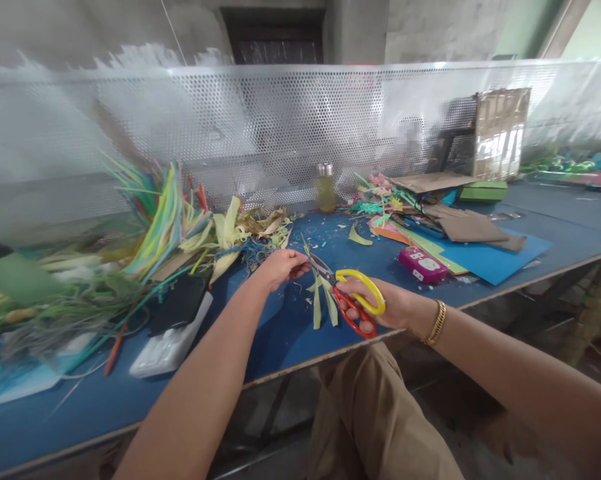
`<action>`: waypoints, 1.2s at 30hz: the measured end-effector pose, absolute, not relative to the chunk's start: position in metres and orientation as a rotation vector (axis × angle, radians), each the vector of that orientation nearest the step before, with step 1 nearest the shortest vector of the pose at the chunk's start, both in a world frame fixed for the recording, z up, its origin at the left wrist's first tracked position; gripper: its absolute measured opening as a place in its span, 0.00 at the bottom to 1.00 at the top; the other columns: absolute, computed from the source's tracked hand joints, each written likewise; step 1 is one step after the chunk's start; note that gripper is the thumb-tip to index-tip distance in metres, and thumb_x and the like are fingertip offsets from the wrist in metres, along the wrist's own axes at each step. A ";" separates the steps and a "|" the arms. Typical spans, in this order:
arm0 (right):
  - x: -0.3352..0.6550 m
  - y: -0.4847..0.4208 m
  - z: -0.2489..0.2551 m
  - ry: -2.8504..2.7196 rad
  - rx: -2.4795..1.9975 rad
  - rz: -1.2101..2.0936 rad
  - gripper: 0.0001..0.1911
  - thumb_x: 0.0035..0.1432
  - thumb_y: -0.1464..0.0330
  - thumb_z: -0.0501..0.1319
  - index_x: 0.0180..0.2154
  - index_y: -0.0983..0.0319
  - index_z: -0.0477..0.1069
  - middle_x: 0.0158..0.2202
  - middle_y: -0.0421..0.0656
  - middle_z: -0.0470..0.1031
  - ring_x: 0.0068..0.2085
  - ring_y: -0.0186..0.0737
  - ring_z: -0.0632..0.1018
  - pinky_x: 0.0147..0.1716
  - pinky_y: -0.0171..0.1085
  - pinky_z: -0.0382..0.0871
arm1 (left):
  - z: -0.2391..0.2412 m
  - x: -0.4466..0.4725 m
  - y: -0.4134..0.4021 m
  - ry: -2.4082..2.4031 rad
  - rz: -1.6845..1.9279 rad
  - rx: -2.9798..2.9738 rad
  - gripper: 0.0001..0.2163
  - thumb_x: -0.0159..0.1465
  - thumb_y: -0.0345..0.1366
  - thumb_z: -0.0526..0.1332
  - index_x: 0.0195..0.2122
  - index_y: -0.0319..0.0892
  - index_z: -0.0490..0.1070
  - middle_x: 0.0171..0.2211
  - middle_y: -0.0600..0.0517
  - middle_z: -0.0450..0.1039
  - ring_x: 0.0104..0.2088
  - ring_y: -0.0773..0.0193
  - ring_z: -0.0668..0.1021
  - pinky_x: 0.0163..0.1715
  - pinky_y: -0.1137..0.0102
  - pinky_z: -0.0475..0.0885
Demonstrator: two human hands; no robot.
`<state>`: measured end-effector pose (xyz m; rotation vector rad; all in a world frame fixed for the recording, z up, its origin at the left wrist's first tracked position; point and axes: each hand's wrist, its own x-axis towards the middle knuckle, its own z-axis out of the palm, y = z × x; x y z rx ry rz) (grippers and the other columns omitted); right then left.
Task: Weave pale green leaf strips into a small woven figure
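My left hand (pixel 286 268) is closed in a pinch near the middle of the blue table. It grips a pale green corn husk piece (pixel 317 308), whose strips hang below the fingers while a thin stem pokes out above. Around the yellow and red handles of a pair of scissors (pixel 360 293) my right hand (pixel 380 303) is wrapped. The blades point left and lie right beside the left fingertips, at the husk piece. Whether they touch it I cannot tell.
Dried corn husks (pixel 227 230) and colourful strips (pixel 160 220) are heaped to the left, near a dark phone (pixel 183 303) on a white box. A glass bottle (pixel 325 189) stands behind. At right are a purple device (pixel 421 265), cardboard pieces (pixel 473 227) and blue paper (pixel 505 257).
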<state>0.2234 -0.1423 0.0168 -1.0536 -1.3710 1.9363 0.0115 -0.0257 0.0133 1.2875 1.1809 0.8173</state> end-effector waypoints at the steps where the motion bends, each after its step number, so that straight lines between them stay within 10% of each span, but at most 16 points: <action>1: 0.224 -0.142 0.017 -1.386 -1.052 1.924 0.20 0.59 0.53 0.58 0.28 0.63 0.64 0.19 0.36 0.65 0.14 0.29 0.68 0.12 0.29 0.60 | 0.013 0.011 -0.026 1.173 0.814 1.283 0.06 0.57 0.33 0.68 0.29 0.37 0.72 0.26 0.50 0.76 0.27 0.71 0.75 0.31 0.74 0.70; 36: 0.258 -0.116 0.027 -1.459 -1.091 1.907 0.21 0.55 0.52 0.65 0.32 0.63 0.65 0.21 0.35 0.62 0.18 0.23 0.60 0.12 0.23 0.52 | 0.021 0.013 -0.030 0.994 0.678 0.997 0.03 0.59 0.22 0.64 0.30 0.34 0.73 0.24 0.51 0.73 0.21 0.75 0.73 0.23 0.82 0.71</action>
